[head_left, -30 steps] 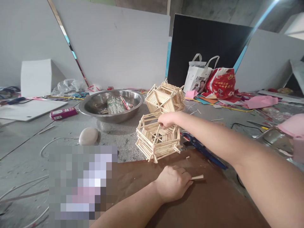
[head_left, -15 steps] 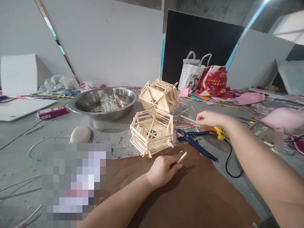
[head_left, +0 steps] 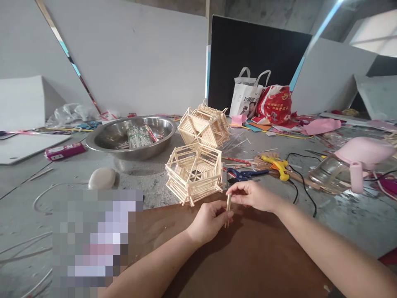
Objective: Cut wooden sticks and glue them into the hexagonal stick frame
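Observation:
Above the brown sheet [head_left: 192,256], my left hand [head_left: 208,221] pinches a few short wooden sticks [head_left: 228,203], held nearly upright. The fingertips of my right hand [head_left: 252,196] close on the top of the same sticks from the right. Just beyond my hands stands an open hexagonal frame [head_left: 194,174] built of wooden sticks. Behind it rests a second stick structure [head_left: 203,126] with ribbed panels, tilted. Blue-handled pliers [head_left: 245,174] lie behind my right hand, beside a yellow glue gun [head_left: 281,167] with a black cord.
A steel basin [head_left: 99,147] holding packs of sticks stands at the back left. A pebble-shaped white device [head_left: 102,178] sits nearer. To the right lies a clear jug with a pink lid [head_left: 361,153]. Bags [head_left: 274,105] and paper scraps line the boards behind.
My right hand left the hexagonal frame, swung right past the pliers, then came back to the sticks in my left hand. Those sticks turned from lying flat to nearly upright.

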`<state>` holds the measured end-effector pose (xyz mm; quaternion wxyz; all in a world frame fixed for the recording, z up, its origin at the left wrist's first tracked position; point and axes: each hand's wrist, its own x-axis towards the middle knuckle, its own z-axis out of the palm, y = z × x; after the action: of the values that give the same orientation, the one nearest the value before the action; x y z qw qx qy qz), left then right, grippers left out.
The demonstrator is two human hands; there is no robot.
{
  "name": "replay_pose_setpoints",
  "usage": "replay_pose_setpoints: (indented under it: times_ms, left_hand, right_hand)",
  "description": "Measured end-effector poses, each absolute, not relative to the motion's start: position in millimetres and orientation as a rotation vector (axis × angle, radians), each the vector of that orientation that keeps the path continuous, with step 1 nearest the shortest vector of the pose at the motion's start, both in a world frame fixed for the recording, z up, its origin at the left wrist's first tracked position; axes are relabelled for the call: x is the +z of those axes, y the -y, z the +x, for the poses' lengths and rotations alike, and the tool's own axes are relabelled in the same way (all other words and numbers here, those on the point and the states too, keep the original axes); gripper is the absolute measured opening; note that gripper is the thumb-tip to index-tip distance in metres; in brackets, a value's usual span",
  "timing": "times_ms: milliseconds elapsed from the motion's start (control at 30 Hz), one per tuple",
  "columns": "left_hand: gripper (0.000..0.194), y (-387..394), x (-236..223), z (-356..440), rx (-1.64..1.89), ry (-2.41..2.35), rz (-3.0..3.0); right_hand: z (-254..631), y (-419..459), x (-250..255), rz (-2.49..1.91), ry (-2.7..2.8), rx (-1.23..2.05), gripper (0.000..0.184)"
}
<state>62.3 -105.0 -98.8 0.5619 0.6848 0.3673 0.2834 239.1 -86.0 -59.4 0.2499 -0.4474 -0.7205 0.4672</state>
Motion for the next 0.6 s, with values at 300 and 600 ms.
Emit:
replay_pose_setpoints:
  times_ms: [300,600]
  left_hand:
    - [0.027,111,-92,64,0.741,-1.007,1.970]
    - [0.019,105,-89,60,0.609,-1.453,2.197]
  right_hand:
    - [231,90,-68,-1.198,1.881,1.196,0.008]
    - [230,79,-67,-1.232,1.667,0.933,0.011]
